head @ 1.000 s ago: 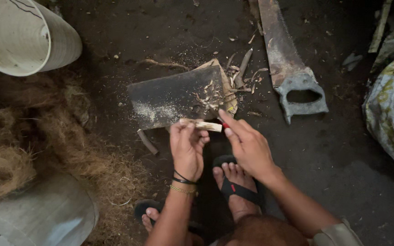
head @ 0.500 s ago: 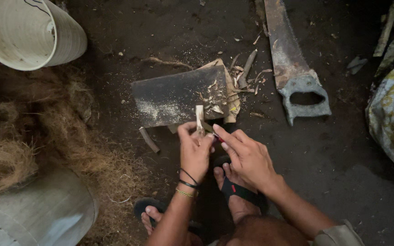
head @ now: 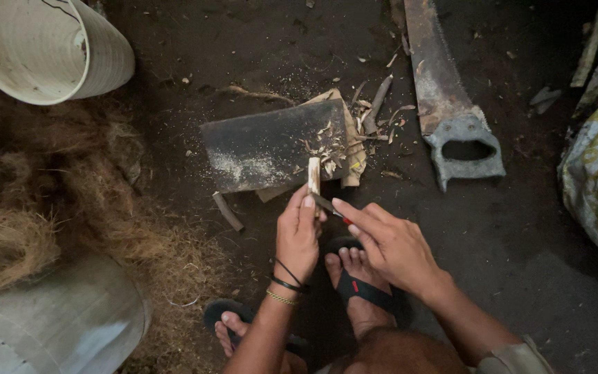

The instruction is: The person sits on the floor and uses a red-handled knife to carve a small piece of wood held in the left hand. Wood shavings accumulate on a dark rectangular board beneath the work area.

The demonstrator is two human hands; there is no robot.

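The left hand [head: 299, 235] grips a pale wood stick [head: 313, 177] upright, just at 6 o'clock of the dark board [head: 264, 142]; the right hand [head: 392, 242] pinches a small knife [head: 329, 206] against it; shavings [head: 327, 149] already lie there, so some carving looks done.

Bare forearms, banded wrist, sandalled feet

The left hand [head: 297, 239] is wearing two thin black bands and a fine gold-coloured chain at the wrist; the right hand [head: 392, 246] is wearing nothing there. A grey-beige sleeve edge is showing at the right elbow. Both feet are wearing dark flip-flops, the right strap carrying a small red mark.
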